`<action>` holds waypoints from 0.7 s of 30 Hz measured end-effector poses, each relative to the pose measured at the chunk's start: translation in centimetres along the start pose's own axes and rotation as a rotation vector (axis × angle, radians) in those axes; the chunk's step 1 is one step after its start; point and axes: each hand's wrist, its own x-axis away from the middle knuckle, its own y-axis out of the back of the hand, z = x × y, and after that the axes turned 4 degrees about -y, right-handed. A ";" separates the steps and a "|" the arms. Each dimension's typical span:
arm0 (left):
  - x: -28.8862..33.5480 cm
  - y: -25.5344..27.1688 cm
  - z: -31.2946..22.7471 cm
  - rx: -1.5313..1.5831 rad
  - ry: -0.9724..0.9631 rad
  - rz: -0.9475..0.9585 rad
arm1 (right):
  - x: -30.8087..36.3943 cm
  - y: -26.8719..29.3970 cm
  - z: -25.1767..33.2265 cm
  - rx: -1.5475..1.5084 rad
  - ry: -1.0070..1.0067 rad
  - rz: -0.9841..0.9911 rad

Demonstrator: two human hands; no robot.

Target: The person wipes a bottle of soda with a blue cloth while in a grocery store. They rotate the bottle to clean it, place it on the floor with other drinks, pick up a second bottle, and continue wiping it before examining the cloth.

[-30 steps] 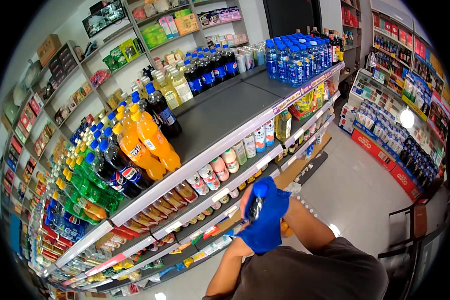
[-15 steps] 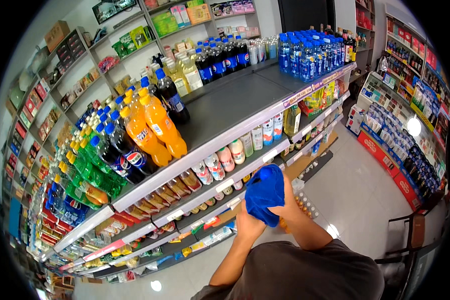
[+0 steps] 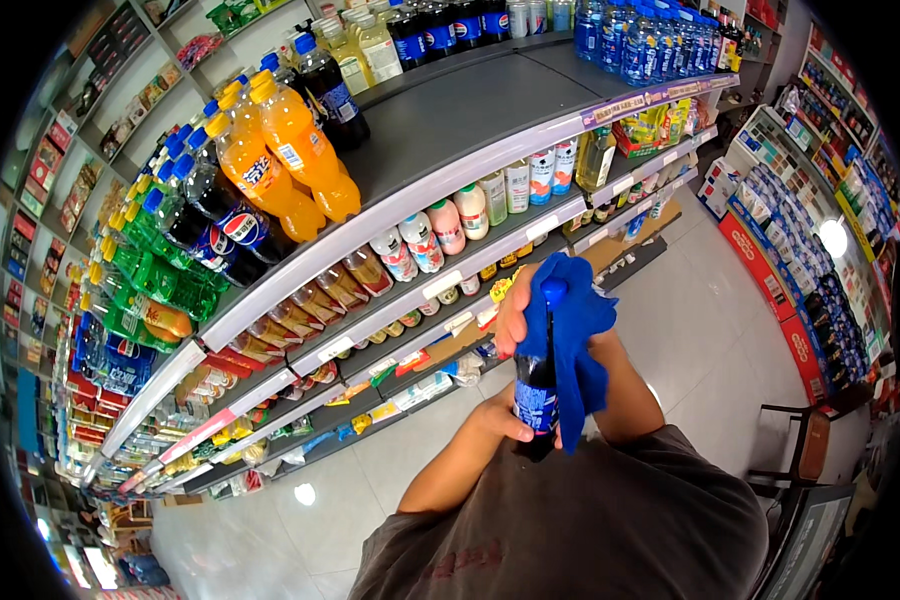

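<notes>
Dark soda bottle [image 3: 537, 392] sits in front of your chest, apart from the shelf unit [image 3: 470, 110]. Your left hand [image 3: 503, 413] grips its lower body; your right hand [image 3: 513, 318] is closed around the blue cloth [image 3: 577, 345], which hides part of the bottle's upper side. Ahead, orange soda bottles [image 3: 302, 148] crowd the unit's left top, blue-capped water bottles [image 3: 642, 50] its far right end. Pink and white drink bottles [image 3: 448, 228] line the tier below; a chair [image 3: 810, 447] stands off to your right.
</notes>
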 end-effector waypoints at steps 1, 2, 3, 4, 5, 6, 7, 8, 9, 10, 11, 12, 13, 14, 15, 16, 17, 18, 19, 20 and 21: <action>0.0 -0.2 -1.2 -0.149 0.092 -0.008 | 0.6 -0.3 0.5 0.169 -0.034 -0.157; -0.2 -1.3 -1.4 -0.149 0.091 -0.010 | 1.0 -0.8 1.0 0.337 -0.066 -0.314; -0.5 -2.4 -1.5 -0.430 -0.042 -0.207 | 1.4 -1.6 1.7 0.388 -0.102 -0.417; -0.4 -3.0 -1.5 -0.708 -0.176 -0.404 | 1.8 -2.0 1.6 0.386 -0.103 -0.417; 0.7 -1.6 -1.5 -0.940 -0.090 -0.413 | 2.3 -2.5 1.3 0.705 -0.028 -0.515; 0.6 -2.0 -1.4 -0.939 -0.090 -0.415 | 2.5 -2.8 1.3 1.025 0.051 -0.605; 0.3 -2.7 -1.3 -1.162 -0.167 -0.543 | 2.5 -3.1 1.5 1.156 0.102 -0.593; 0.2 -3.1 -1.1 -1.383 -0.243 -0.672 | 2.6 -3.2 1.7 1.154 0.097 -0.598; 0.3 -3.1 -1.4 -1.394 -0.175 -0.657 | 2.5 -3.2 2.1 1.214 0.125 -0.562; 0.2 -3.2 -1.4 -1.386 -0.163 -0.657 | 2.4 -3.2 2.5 1.272 0.150 -0.530; 0.0 -3.2 -1.4 -1.447 -0.185 -0.698 | 2.4 -3.2 3.1 1.335 0.124 -0.522; -0.3 -3.2 -1.3 -1.503 -0.194 -0.739 | 2.3 -3.2 3.7 1.324 0.112 -0.552; -0.5 -2.7 -1.2 -1.610 -0.198 -0.717 | 2.6 -3.0 4.0 1.496 0.104 -0.556; -0.8 -1.9 -1.4 -1.557 -0.128 -0.721 | 2.8 -2.7 4.5 1.667 0.090 -0.560; -1.3 -1.9 -1.8 -1.505 -0.094 -0.651 | 3.1 -1.9 5.3 1.694 0.189 -0.418; -1.8 -2.0 -1.9 -1.453 -0.063 -0.587 | 3.2 -1.0 6.3 1.710 0.292 -0.273; -1.5 -1.1 -1.8 -1.373 -0.114 -0.580 | 2.3 0.1 7.3 1.589 0.359 -0.111; -1.0 0.0 -1.5 -1.291 -0.162 -0.575 | 1.7 0.9 7.3 1.466 0.432 0.044; 1.3 2.9 -0.5 -1.043 0.032 -0.589 | 1.2 2.2 4.4 1.235 0.533 -0.083; 1.0 3.9 -0.6 -1.033 0.071 -0.580 | 1.3 3.7 2.5 1.010 0.638 -0.191; 0.9 4.7 -0.8 -0.952 0.068 -0.430 | 1.8 1.5 2.3 0.851 0.272 -0.475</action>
